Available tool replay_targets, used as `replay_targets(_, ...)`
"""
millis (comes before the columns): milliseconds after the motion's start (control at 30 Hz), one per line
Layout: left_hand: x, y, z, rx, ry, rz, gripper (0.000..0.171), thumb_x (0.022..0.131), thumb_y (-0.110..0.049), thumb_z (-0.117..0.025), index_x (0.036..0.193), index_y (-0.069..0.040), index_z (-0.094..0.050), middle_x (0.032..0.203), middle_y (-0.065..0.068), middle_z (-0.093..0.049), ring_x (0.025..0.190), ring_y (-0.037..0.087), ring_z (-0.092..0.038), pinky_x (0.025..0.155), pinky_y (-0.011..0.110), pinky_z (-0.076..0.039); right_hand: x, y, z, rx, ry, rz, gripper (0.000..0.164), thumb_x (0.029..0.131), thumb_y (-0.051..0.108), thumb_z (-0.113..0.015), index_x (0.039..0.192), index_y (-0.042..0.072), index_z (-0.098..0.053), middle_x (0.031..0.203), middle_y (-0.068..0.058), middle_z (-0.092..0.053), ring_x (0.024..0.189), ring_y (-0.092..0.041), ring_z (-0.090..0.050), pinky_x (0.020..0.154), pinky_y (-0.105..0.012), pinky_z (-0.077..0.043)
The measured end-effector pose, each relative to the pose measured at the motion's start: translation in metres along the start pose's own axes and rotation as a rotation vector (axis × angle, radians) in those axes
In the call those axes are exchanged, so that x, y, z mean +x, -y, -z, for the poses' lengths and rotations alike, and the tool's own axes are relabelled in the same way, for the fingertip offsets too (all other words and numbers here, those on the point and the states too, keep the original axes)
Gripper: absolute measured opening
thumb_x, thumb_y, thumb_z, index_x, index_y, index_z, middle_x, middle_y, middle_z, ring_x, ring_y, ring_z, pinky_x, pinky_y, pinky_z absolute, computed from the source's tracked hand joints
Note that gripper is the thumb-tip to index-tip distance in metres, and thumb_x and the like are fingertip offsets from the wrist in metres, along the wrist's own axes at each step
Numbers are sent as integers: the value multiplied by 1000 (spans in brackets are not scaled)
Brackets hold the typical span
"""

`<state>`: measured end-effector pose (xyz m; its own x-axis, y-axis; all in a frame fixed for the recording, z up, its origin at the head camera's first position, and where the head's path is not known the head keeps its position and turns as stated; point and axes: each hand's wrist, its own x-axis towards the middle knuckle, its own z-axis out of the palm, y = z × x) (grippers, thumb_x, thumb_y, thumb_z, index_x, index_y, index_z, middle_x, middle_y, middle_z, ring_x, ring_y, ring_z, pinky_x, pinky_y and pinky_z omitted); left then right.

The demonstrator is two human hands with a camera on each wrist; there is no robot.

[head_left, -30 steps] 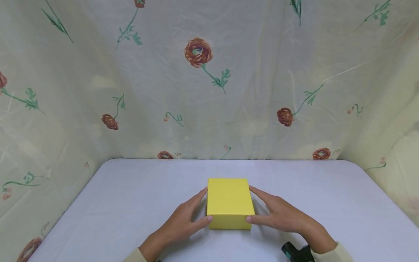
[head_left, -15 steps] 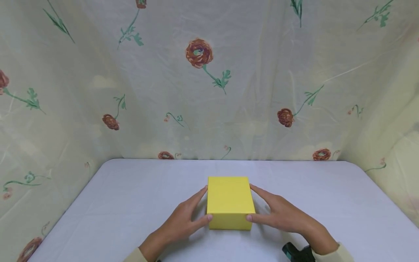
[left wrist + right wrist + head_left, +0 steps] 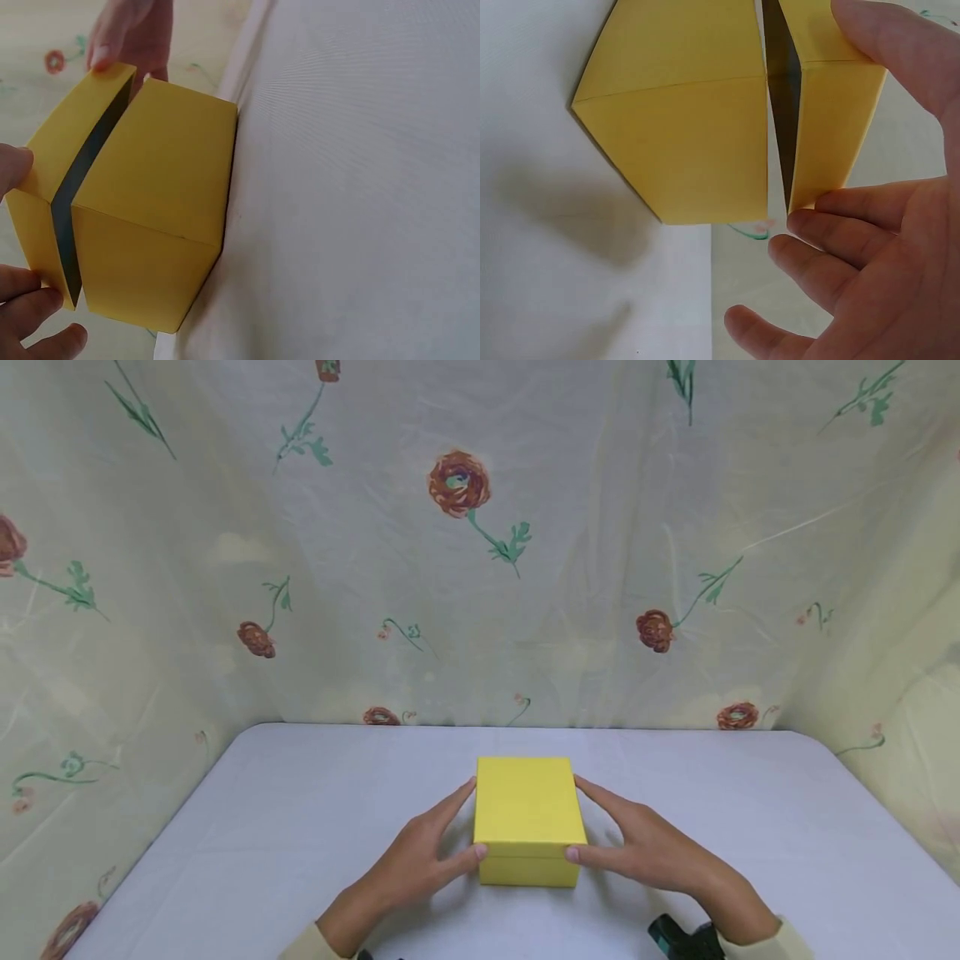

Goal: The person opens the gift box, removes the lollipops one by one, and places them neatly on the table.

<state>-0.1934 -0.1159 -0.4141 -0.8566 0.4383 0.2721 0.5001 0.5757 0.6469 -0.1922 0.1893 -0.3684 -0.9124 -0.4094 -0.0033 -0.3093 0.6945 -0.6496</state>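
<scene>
Yellow lid (image 3: 528,802) in the pinch of left grip (image 3: 420,858) and right grip (image 3: 639,850), higher above box (image 3: 528,872) than before.

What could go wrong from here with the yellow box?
1. The left hand and right hand hold the shallow rectangular yellow lid only by its sides; it might slip and drop.
2. Neither hand holds the deeper yellow box base; if the lid catches on it, the base could shift on the white cloth.
</scene>
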Motion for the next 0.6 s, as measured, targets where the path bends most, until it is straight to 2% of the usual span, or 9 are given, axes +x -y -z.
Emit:
replay_targets(233, 1, -2, 8, 3, -26, -22, 77, 91, -55, -58, 154, -31, -20, 155, -8, -29, 140, 17, -32, 114, 46, -32, 2, 5, -1, 3, -21, 10, 93, 80, 60, -68, 153, 17, -28, 153, -9, -35, 138, -36, -34, 105, -63, -36)
replay_targets(467, 2, -4, 20, -14, -26, 10, 77, 89, -59, -57, 153, -36, -20, 154, -11, -30, 140, 16, -31, 112, 48, -34, 7, 13, 1, 14, -38, 36, 92, 82, 58, -68, 153, 17, -28, 154, -8, -34, 139, -36, -33, 104, -64, -37)
replay_targets(600, 2, -4, 28, -7, -42, 22, 77, 89, -58, -58, 153, -33, -23, 153, -10, -32, 139, 15, -33, 112, 47, -36, 13, 18, 1, 21, -46, 71, 90, 83, 56, -68, 153, 16, -28, 154, -7, -33, 139, -36, -33, 103, -64, -38)
